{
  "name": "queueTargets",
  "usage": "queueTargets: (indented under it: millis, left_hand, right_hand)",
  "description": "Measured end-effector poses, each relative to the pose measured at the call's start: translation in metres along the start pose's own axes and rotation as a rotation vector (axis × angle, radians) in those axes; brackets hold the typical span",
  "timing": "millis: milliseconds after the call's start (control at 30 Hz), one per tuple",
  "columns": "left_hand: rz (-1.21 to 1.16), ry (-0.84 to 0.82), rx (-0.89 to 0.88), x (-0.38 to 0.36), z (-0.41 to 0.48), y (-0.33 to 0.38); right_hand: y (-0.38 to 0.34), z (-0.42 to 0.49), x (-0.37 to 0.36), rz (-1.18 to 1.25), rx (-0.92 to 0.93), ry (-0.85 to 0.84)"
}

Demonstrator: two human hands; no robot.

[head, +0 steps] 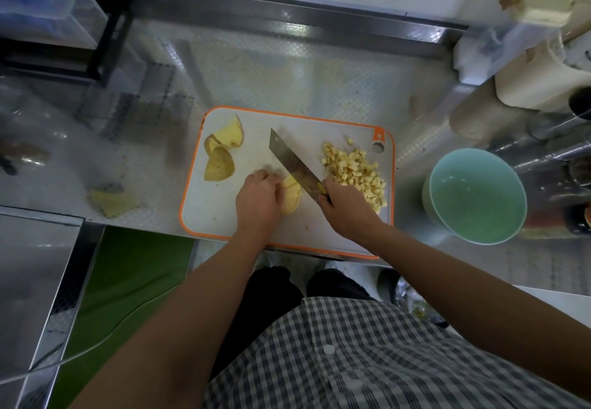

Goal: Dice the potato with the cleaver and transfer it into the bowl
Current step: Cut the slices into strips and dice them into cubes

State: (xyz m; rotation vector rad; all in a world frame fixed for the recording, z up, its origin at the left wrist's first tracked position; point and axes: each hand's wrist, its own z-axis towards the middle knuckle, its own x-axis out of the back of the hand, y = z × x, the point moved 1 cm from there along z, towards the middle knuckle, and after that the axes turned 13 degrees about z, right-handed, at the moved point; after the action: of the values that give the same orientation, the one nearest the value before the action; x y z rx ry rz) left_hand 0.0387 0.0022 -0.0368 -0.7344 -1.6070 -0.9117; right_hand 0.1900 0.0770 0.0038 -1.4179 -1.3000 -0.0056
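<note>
On the white, orange-rimmed cutting board, the cleaver stands on edge, its blade slanting from far centre toward near right, against a pale yellow stack of potato slices at near centre. A heap of small potato cubes covers its right side. Larger skin-edged potato pieces sit at its far-left corner. The pale green bowl stands upright just off its right edge.

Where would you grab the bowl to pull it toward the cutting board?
Probably the rim of the bowl on the side facing the cutting board, reached from above with the thumb inside: it stands upright, open and empty, and metal containers crowd its right side.
</note>
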Motion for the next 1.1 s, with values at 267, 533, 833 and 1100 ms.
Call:
queueTargets:
  millis: [267,533,833,1100]
  left_hand:
    - [-0.125,-0.015,0.105,0.002,0.007,0.003]
    - [-0.120,-0.094,0.093,-0.002,0.019,0.007]
    - [-0.317,-0.056,0.094,-0.001,0.031,-0.001]
    - [-0.318,-0.080,0.043,0.002,0.061,0.003]
  right_hand:
    - [0.002,0.002,0.000,0.009,-0.021,0.003]
    - [0.002,0.005,0.001,0.060,-0.033,0.009]
    - [0.006,0.010,0.006,0.231,-0.072,0.069]
    - [0.012,0.021,0.013,0.172,-0.122,0.054]
